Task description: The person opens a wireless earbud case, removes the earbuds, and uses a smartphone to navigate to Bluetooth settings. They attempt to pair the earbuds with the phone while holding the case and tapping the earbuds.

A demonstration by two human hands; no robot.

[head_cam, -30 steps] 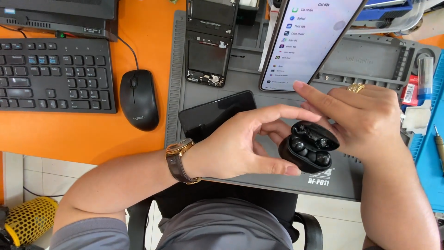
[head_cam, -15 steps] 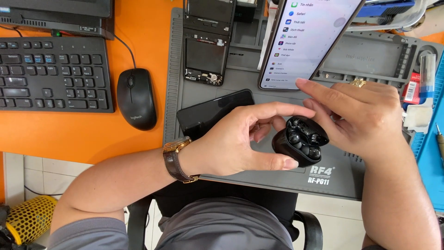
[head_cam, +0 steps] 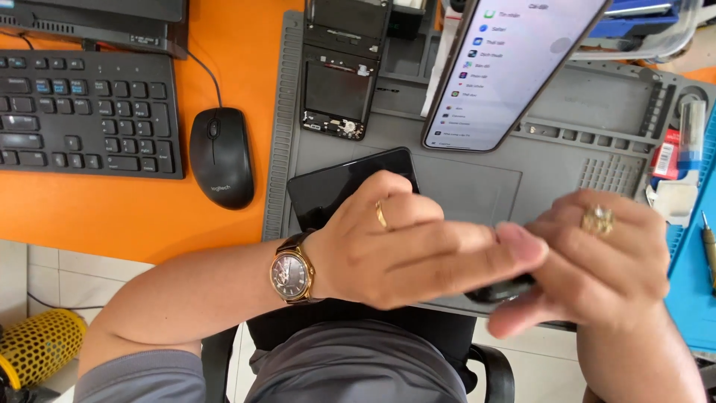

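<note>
L hand [head_cam: 395, 246] lies flat, palm down, fingers stretched toward the R hand [head_cam: 597, 261]. Both hands meet and grip a small black case [head_cam: 501, 289] between them. It sits mostly hidden under the fingers, so can't tell if it's open or what's in it. A dark phone [head_cam: 335, 183] lies just behind the L hand. A lit phone [head_cam: 507, 67] leans further back, above the R hand, on the grey mat [head_cam: 611, 119].

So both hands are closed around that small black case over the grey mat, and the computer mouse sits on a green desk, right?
Not quite: the head view shows the desk is orange, not green. The rest holds: the left hand and right hand are closed around the small black case over the grey mat, with the mouse on the desk.
</note>
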